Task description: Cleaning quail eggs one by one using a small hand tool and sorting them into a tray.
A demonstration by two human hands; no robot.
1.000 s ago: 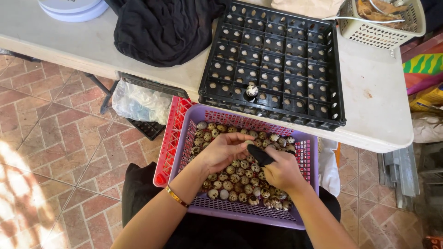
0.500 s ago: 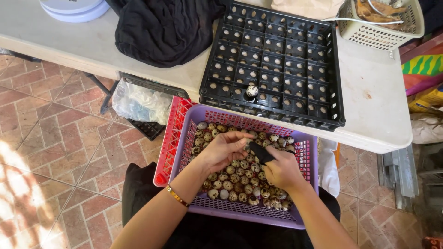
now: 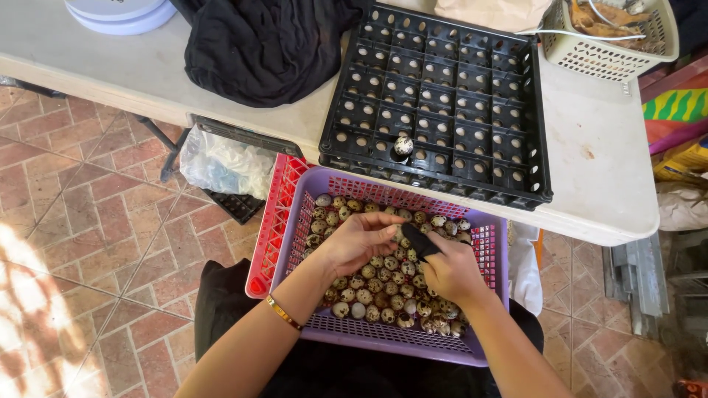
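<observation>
My left hand [image 3: 359, 242] is curling loosely over the eggs [image 3: 369, 284] in the basket [image 3: 487, 247]; my right hand [image 3: 451, 271] is gripping a dark tool [image 3: 421, 240].

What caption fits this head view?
Both hands, left and right, over speckled eggs in a purple basket.

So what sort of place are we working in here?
Probably a small home or backyard egg-sorting spot, not a factory: a white folding table on a brick-tiled floor, a black plastic cell tray, and a purple plastic basket of speckled eggs on the person's lap.
</observation>
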